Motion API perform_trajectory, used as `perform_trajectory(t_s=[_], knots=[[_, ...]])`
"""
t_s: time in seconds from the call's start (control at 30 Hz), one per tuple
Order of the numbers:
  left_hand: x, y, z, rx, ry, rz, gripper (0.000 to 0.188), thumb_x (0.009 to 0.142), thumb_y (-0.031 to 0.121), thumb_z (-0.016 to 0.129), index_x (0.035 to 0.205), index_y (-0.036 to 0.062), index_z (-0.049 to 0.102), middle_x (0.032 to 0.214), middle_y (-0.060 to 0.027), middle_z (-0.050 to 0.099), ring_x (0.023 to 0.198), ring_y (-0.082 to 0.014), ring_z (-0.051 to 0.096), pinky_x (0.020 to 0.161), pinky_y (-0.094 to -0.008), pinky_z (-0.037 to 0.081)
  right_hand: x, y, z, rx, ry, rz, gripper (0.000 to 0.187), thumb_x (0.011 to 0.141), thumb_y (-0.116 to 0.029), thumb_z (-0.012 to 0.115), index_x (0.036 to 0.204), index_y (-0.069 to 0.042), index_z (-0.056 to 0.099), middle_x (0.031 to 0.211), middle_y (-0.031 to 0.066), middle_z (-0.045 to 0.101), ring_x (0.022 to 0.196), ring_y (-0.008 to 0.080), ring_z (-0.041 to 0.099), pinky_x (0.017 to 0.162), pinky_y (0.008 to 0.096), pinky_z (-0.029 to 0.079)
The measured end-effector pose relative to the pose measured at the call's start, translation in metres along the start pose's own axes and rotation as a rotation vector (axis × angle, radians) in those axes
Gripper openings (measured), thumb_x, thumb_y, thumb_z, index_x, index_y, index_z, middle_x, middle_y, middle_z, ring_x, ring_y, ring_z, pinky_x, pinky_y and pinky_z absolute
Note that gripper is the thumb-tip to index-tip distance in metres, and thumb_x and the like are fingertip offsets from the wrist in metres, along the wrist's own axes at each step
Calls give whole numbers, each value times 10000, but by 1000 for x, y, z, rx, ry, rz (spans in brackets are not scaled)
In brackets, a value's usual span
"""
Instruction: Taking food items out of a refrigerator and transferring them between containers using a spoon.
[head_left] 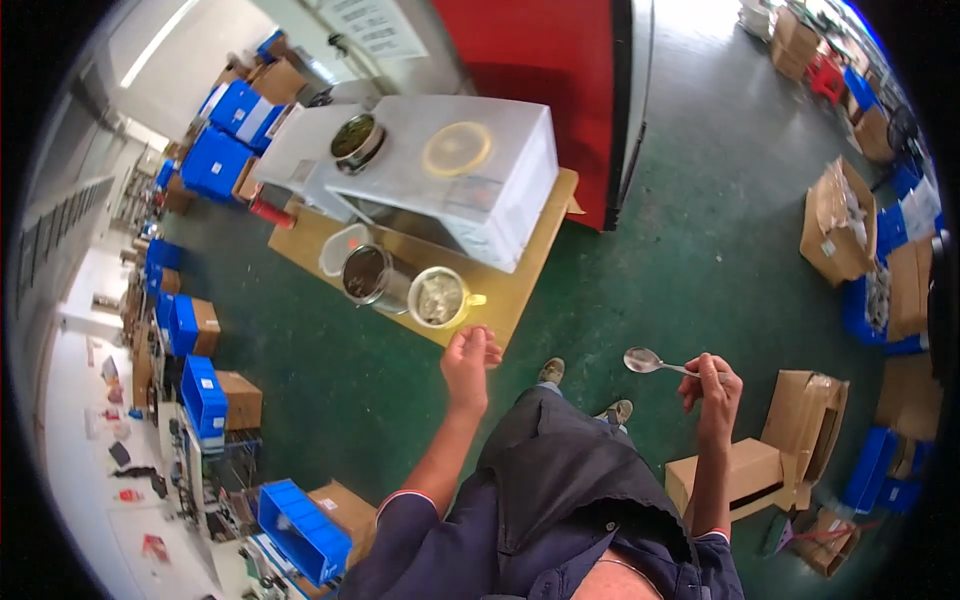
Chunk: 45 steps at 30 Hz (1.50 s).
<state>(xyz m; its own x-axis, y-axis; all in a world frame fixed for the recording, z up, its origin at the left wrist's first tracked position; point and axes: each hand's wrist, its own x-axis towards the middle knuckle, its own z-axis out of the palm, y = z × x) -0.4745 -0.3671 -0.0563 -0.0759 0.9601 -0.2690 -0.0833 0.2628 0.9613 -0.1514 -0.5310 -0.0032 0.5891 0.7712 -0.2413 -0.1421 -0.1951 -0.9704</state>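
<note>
Metal spoon (650, 362) gripped in right hand (712, 388); left hand (468, 360) empty.

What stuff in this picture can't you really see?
- Head view: inside of the metal can, too dark and small.
- Contents of the yellow cup, just a pale blur.
- Left hand palm, turned away.
- Spoon handle end, hidden in the right hand.
- Far boxes, blurred at the rim.
</note>
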Motion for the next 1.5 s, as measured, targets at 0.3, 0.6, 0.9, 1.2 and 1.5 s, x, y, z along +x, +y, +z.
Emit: perform_trajectory(t_s=[0.3,0.6,0.9,1.2,1.5], knots=[[127,72,-156,-82,169,239,164,1033,184,585,1063,33,641,898,-20,671,722,-101,645,615,-255,540,-31,30,135,-119,-82,-65,373,1055,-306,539,914,9,681,632,42,615,473,71,505,438,223,377],[354,186,-195,21,14,362,233,1002,186,606,1137,-2,633,942,-39,659,746,-117,637,628,-257,543,-59,41,274,-641,82,-358,445,1067,-367,494,943,-8,726,789,91,666,669,211,618,622,345,466],[486,217,-160,255,6,305,313,892,221,698,1016,-65,677,837,-124,688,636,-187,666,499,-322,565,-61,34,283,-595,288,-425,515,1074,-345,501,697,4,532,678,61,515,637,153,509,587,308,397],[539,200,-138,784,160,409,205,786,100,593,869,-51,704,941,-303,697,904,-455,692,813,-500,555,-54,53,274,-430,316,-267,554,1048,-457,537,674,-53,481,588,-24,411,542,61,370,495,260,275],[513,253,-140,623,88,526,193,803,62,561,910,-64,660,798,-268,680,700,-400,683,659,-472,540,-65,49,307,-348,349,-175,527,1038,-459,557,711,-46,554,577,-36,416,537,54,377,493,254,283]])
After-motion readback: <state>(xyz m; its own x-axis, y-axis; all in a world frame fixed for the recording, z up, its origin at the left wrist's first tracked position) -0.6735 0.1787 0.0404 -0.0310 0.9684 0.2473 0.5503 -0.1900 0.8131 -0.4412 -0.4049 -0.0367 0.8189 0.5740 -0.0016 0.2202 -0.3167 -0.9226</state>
